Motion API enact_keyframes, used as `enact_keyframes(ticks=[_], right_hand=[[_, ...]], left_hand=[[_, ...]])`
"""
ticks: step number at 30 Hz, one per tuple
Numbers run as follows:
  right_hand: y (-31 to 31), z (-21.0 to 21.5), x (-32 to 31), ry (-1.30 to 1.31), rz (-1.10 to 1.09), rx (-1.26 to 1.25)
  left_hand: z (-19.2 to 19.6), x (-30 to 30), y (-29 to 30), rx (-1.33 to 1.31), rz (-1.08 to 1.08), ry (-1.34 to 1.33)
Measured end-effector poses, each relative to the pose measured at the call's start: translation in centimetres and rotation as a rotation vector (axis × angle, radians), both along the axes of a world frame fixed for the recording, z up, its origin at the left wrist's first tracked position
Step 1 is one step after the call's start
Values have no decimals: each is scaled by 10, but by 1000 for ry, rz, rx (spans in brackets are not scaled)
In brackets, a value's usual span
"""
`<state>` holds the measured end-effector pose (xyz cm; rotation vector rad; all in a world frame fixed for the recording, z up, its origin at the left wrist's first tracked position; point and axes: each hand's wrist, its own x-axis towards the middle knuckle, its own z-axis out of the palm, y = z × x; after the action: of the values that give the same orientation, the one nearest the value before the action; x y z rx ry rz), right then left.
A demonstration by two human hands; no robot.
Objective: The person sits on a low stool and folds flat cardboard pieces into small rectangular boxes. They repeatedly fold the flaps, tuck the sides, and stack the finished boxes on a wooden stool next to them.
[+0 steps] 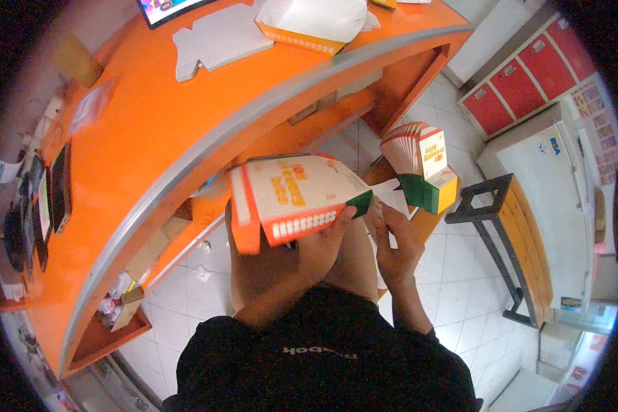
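Left hand (321,242) grips carton (292,196) — palm hidden; right hand (395,242) beneath flap.

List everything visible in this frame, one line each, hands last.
Folded carton: one, white and orange, in the left hand.
Flat carton stack: one, white-orange-green, on a stool right of the hands.
Open carton: one, white and orange, on the counter.
Grey cut-out sheet: one, on the counter.
Counter: one, orange, curved.
Bench: one, black frame, right.
Lockers: red, upper right.
Left hand: gripping the folded carton.
Right hand: at the carton's green flap.
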<state>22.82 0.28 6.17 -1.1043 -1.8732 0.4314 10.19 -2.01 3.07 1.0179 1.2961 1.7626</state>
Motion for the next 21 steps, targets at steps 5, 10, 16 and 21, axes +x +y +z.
enact_keyframes(ticks=[5, 10, 16, 21], right_hand=[[-2, 3, -11, 83, 9, -138], [3, 10, -2, 142, 106, -200], [7, 15, 2, 8, 104, -194], [6, 23, -1, -90, 27, -198]], left_hand=[[-33, -5, 2, 16, -98, 368], [-23, -9, 3, 49, -117, 310], [-22, -12, 6, 61, -138, 282], [-18, -15, 5, 59, -157, 254]])
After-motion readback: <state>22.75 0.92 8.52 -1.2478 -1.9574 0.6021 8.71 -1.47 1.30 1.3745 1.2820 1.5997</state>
